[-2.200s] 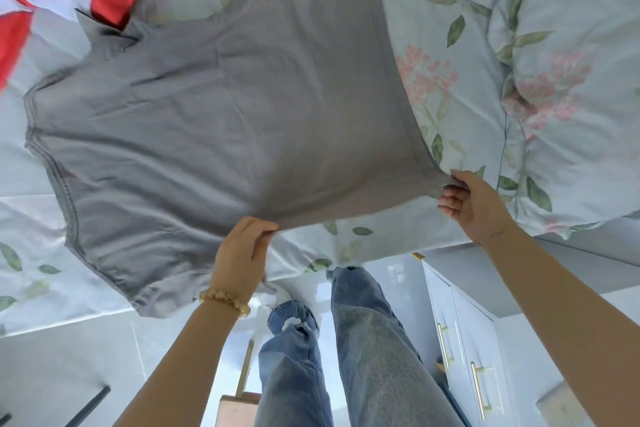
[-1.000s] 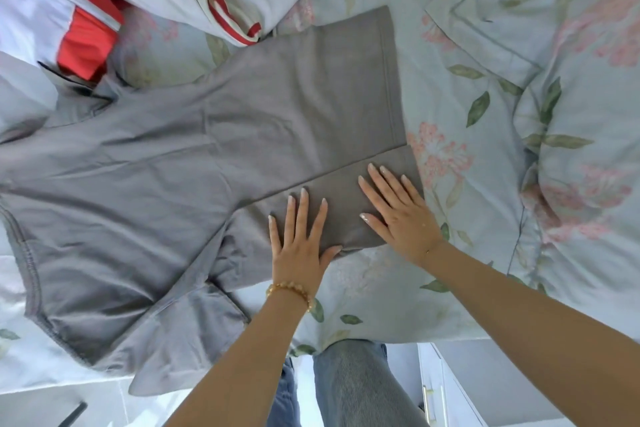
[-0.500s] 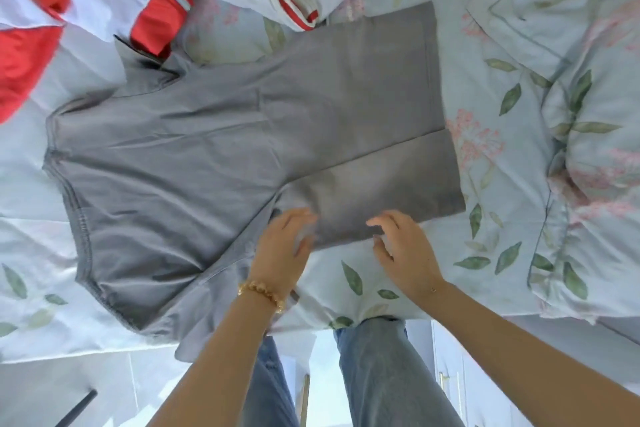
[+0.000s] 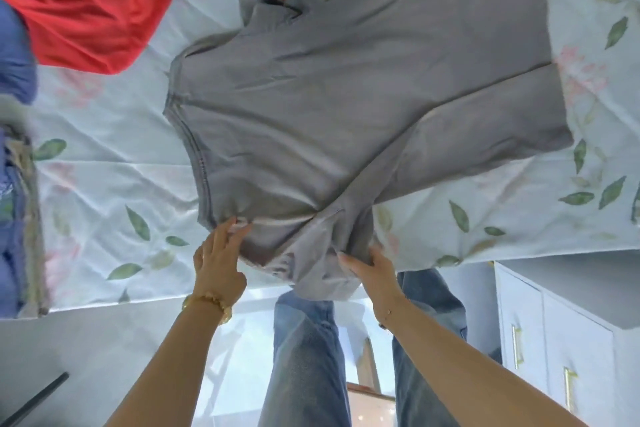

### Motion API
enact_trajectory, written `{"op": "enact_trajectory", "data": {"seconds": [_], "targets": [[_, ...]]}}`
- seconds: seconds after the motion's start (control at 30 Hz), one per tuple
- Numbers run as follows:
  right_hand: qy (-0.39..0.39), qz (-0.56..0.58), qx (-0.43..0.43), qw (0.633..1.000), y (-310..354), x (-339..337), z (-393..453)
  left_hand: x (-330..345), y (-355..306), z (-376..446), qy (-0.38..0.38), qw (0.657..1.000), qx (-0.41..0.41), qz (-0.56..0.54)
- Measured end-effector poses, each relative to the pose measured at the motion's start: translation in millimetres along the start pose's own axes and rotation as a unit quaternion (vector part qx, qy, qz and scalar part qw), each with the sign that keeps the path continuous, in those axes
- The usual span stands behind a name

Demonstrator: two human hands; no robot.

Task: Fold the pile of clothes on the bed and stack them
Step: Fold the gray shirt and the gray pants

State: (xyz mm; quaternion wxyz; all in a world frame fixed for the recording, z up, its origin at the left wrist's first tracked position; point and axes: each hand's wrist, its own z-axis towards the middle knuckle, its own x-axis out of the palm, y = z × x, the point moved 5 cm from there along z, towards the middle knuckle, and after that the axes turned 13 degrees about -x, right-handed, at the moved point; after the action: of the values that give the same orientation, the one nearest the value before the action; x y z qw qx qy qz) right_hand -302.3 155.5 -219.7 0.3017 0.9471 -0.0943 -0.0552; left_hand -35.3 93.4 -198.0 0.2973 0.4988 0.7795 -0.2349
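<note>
Grey t-shirt (image 4: 346, 97) lies flat on the floral bedsheet (image 4: 104, 166), near sleeve hanging over the bed edge. Left hand (image 4: 218, 263) pinches the neckline end; right hand (image 4: 372, 270) grips the sleeve, its fingertips hidden under the cloth. Red garment (image 4: 93, 24) beyond the shirt is cut off, blurred.

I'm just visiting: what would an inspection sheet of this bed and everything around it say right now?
Surface: floral bedsheet, wrinkled.
Job's things: grey T-shirt spread flat, one side folded in, near sleeve over the bed edge.
Clutter: red and white garment, blue cloth at left.
Hands: left hand pinches the shirt's edge; right hand grips the hanging sleeve.
Cables: nothing seen.
Surroundings: white cabinet with gold handles, glossy floor.
</note>
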Motion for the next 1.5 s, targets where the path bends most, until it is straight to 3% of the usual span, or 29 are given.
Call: {"op": "enact_trajectory", "data": {"seconds": [0.17,0.23,0.37,0.5,0.6,0.73,0.83,0.93,1.0,1.07,1.13,1.17,1.27,1.37,1.4,1.43,1.5], "targets": [[-0.063,-0.007,-0.043,0.997,46.1,16.8,-23.1,1.7,20.5,15.3,-0.017,0.993,0.1,0.063],[-0.076,0.056,-0.004,0.996,76.6,23.4,-30.8,2.0,26.1,20.2,-0.025,0.99,0.129,0.052],[-0.026,0.242,0.059,0.968,142.9,59.9,-17.1,3.6,37.6,27.8,-0.035,0.988,0.15,0.009],[-0.033,0.303,0.039,0.952,208.8,98.0,42.9,-4.2,37.8,36.4,-0.083,0.982,0.125,-0.118],[-0.017,0.246,0.017,0.969,225.9,121.6,79.7,-11.6,44.6,44.8,-0.049,0.957,0.053,-0.282],[0.029,0.011,-0.01,0.999,203.6,132.2,95.8,-26.6,47.2,46.9,-0.031,0.928,0.019,-0.372],[0.027,-0.095,-0.017,0.995,168.0,124.9,84.9,-43.8,43.4,48.0,-0.074,0.94,0.061,-0.328],[0.002,-0.146,0.036,0.989,113.9,101.7,58.5,-53.0,38.5,55.4,-0.139,0.969,0.095,-0.183],[-0.027,-0.145,0.072,0.986,76.0,84.8,39.6,-47.0,38.1,60.4,-0.114,0.985,0.039,-0.123],[-0.071,-0.081,0.105,0.989,48.3,73.1,29.2,-37.5,43.9,57.7,-0.093,0.986,-0.055,-0.13],[-0.099,0.053,0.108,0.988,37.2,72.1,29.1,-25.6,52.2,47.1,-0.105,0.952,-0.141,-0.249],[-0.113,0.112,0.094,0.983,36.4,71.8,32.0,-19.2,56.1,41.4,-0.1,0.917,-0.192,-0.335],[-0.158,0.197,0.036,0.967,40.0,63.8,44.5,3.0,58.1,29.2,-0.037,0.787,-0.307,-0.535],[-0.194,0.274,-0.004,0.942,53.3,52.9,58.2,15.7,42.8,30.7,0.052,0.62,-0.293,-0.726],[-0.204,0.295,-0.009,0.934,57.9,49.1,62.2,16.2,38.3,33.1,0.067,0.593,-0.273,-0.754],[-0.209,0.31,-0.013,0.928,61.2,45.8,66.2,15.1,36.6,35.6,0.067,0.594,-0.256,-0.76],[-0.211,0.312,-0.013,0.926,61.7,40.7,70.3,9.6,40.7,39.0,0.033,0.626,-0.243,-0.74]]}}
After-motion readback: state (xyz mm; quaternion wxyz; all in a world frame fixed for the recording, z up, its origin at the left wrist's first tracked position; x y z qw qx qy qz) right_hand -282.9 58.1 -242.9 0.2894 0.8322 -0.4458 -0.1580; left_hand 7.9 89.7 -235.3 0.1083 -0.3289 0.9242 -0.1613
